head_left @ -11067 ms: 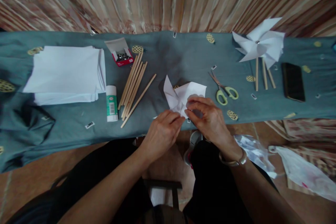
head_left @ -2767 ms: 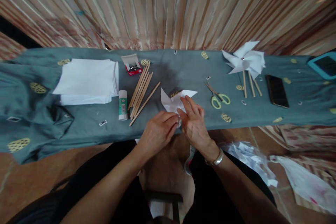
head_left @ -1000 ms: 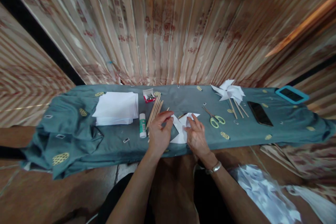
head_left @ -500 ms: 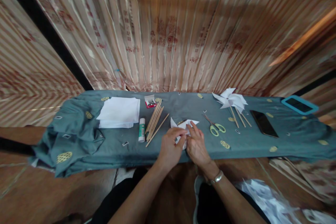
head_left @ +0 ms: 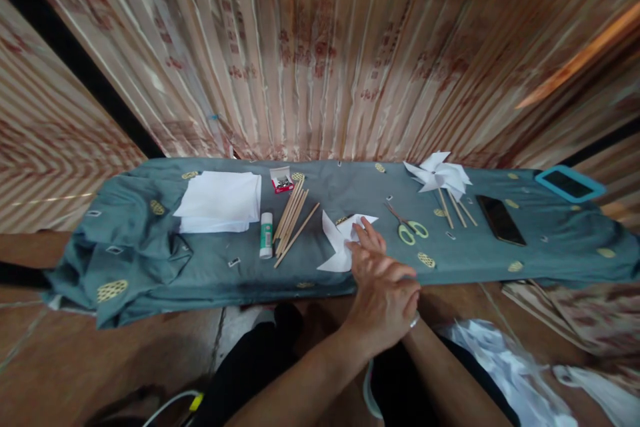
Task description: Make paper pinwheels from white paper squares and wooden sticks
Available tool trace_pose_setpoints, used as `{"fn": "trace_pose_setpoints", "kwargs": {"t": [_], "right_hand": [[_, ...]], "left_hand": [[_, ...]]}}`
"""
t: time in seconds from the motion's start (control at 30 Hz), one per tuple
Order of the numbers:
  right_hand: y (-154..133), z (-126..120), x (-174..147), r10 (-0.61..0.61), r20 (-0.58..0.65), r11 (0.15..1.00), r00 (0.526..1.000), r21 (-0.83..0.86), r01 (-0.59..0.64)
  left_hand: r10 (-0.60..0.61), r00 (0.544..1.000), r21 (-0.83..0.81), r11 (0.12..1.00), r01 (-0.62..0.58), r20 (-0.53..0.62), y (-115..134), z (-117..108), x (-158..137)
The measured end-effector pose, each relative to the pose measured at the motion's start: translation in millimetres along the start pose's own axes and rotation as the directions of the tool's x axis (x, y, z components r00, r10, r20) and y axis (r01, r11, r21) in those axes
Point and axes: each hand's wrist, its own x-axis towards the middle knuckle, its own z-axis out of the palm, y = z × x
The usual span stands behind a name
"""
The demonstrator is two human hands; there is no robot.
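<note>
A white paper pinwheel [head_left: 336, 255] lies on the cloth near the table's front edge, its pointed blades spread. My right hand [head_left: 369, 250] rests over its right side, fingers bent down onto the paper near the centre and holding it. My left hand [head_left: 383, 300] crosses over and wraps round the back of my right hand and wrist, just by the silver bracelet [head_left: 414, 320]. The overlap hides part of my right hand. Green-handled scissors [head_left: 411, 231] lie to the right of the hands. Thin wooden sticks [head_left: 293, 217] are to the left.
Left of the sticks are a glue stick [head_left: 266, 235], a small red box of metal pins [head_left: 282, 180] and a paper stack [head_left: 220, 200]. On the right lie finished pinwheels [head_left: 440, 172], a phone [head_left: 500, 219] and a blue-framed device [head_left: 570, 183]. A plastic bag [head_left: 500, 360] sits below.
My left hand has left the paper and moved right, across onto my right wrist. The pinwheel's left and lower blades now show. My right hand stays on the paper.
</note>
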Motion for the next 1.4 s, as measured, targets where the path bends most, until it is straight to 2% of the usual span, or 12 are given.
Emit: {"fn": "trace_pose_setpoints", "kwargs": {"t": [0.13, 0.27, 0.47, 0.63, 0.73, 0.83, 1.17, 1.4], "right_hand": [[-9, 2, 7, 0.067, -0.124, 0.998, 0.99, -0.011, -0.068], [-18, -5, 13, 0.061, -0.155, 0.998, 0.986, -0.018, -0.064], [-18, -17, 16, 0.096, -0.016, 0.995, 0.995, -0.033, -0.096], [-19, -27, 20, 0.157, 0.074, 0.988, 0.985, -0.022, -0.156], [-18, -30, 23, 0.159, 0.109, 0.987, 0.981, -0.018, -0.158], [-18, -32, 24, 0.144, 0.117, 0.99, 0.983, -0.016, -0.143], [-16, -30, 27, 0.124, 0.101, 0.992, 0.987, -0.05, -0.12], [-13, -24, 30, 0.134, 0.094, 0.99, 0.987, -0.063, -0.128]], "left_hand": [[0.039, 0.996, 0.005, 0.999, -0.039, 0.076, 12, 13, 2], [0.073, 0.994, -0.024, 0.997, -0.071, 0.076, 18, 23, 5], [0.105, 0.991, -0.075, 0.992, -0.099, 0.087, 28, 35, 5], [0.121, 0.984, -0.041, 0.992, -0.117, 0.127, 38, 33, 7], [0.126, 0.986, -0.027, 0.992, -0.124, 0.111, 41, 31, 7], [0.133, 0.986, -0.034, 0.991, -0.131, 0.096, 44, 30, 8], [0.108, 0.983, -0.076, 0.992, -0.098, 0.147, 49, 22, 6], [0.078, 0.994, -0.102, 0.992, -0.071, 0.074, 41, 14, 2]]}}
